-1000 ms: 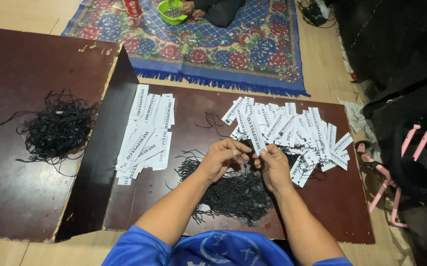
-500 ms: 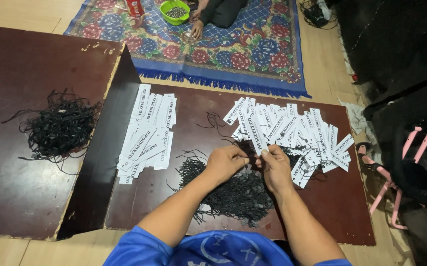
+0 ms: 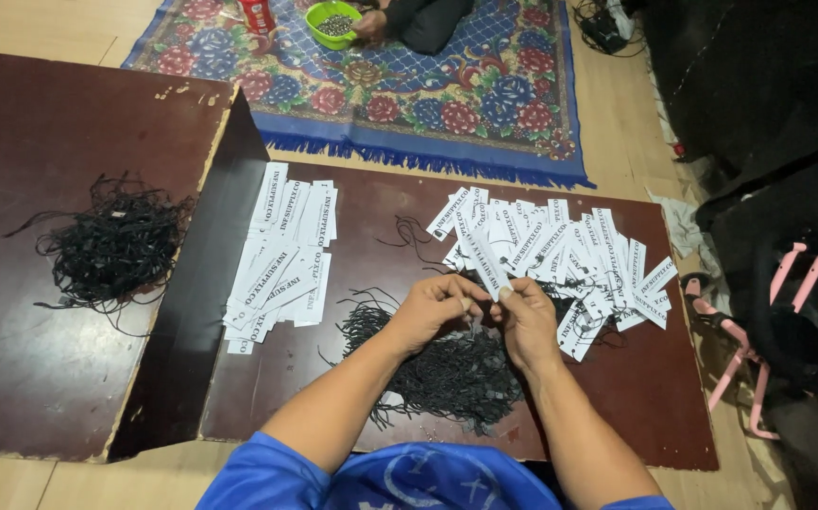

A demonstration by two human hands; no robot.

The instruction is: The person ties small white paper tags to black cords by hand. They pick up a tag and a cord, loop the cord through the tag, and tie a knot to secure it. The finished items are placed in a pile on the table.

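My left hand [image 3: 435,310] and my right hand [image 3: 526,319] meet over a dark brown board [image 3: 371,378], both pinched on one white paper tag [image 3: 487,267] that sticks up between them. Under the hands lies a heap of thin black strings [image 3: 447,373]. Behind my right hand spreads a loose pile of white printed tags [image 3: 560,255]. To the left of my left hand, a neater row of white tags [image 3: 281,260] rests flat on the board.
A second tangle of black strings [image 3: 111,247] sits on another brown board [image 3: 22,359] at the left. A flowered rug [image 3: 409,94] lies beyond, where another person's hand [image 3: 368,26] rests by a green bowl [image 3: 332,21]. Pink tubing [image 3: 787,312] stands at right.
Both hands have stayed over the string heap, fingers working at the same white tag. The camera has tipped slightly, showing a bit more of the rug.
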